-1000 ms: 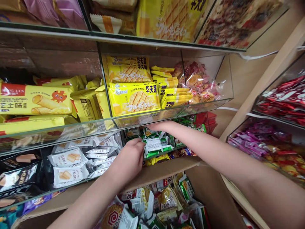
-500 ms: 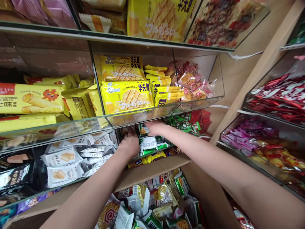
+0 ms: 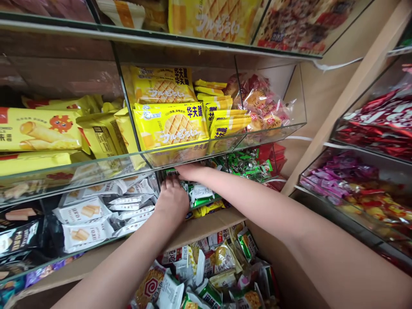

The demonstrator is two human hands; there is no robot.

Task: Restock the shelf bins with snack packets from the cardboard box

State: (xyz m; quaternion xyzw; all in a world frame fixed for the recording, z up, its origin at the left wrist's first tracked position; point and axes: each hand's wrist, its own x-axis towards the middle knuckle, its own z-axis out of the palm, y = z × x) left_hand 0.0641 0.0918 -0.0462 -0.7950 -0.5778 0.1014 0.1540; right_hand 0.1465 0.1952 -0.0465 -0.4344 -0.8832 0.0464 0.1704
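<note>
Green packet (image 3: 173, 173) — "闽味", yellow packet (image 3: 171, 124) — "华夫脆"

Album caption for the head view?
Left hand and right hand reach among green-and-white packets, beyond a cardboard box of wrapped snacks.

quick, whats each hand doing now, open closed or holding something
Left hand: by the green-and-white packets, fingertips unclear; grip cannot be told.
Right hand: at the same packets, fingers mostly hidden; grip cannot be told.

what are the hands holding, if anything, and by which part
It cannot be told: the left hand and right hand are at the green-and-white packets, but any grip is hidden.
</note>
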